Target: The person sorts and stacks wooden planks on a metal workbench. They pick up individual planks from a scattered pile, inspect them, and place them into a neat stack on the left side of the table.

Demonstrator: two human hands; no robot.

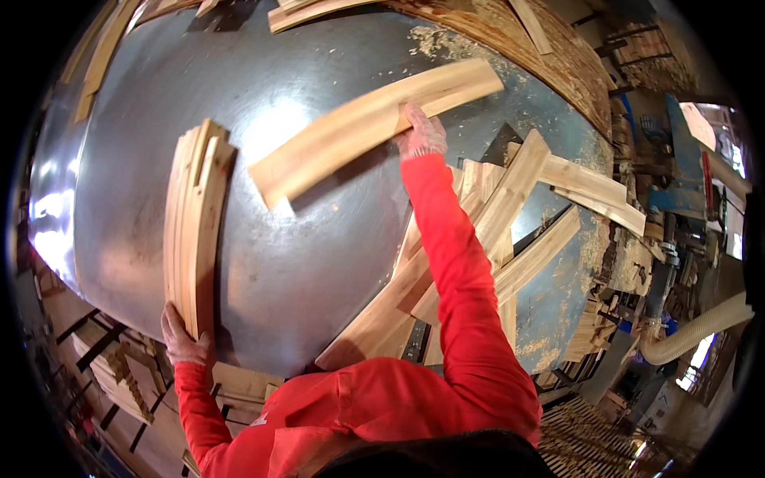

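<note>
My right hand (421, 135) grips a pale wooden board (374, 119) by its near edge, thumb on the upper face and the other fingers hidden beneath. The board slants up to the right over the metal tabletop (303, 239), with a shadow under it. At the table's near left edge, my left hand (185, 338) is closed round the near end of a stack of narrow wooden boards (191, 231). These boards lie side by side, pointing away from me. Below my right forearm spreads a loose pile of boards (510, 191), crossing at several angles.
A rough wooden panel (550, 76) strewn with sawdust borders the far right. More boards lie at the far edge (319, 12) and far left (103, 60). On the right hangs a ribbed hose (697, 331) near machinery. Stacked timber (111, 374) stands below at left.
</note>
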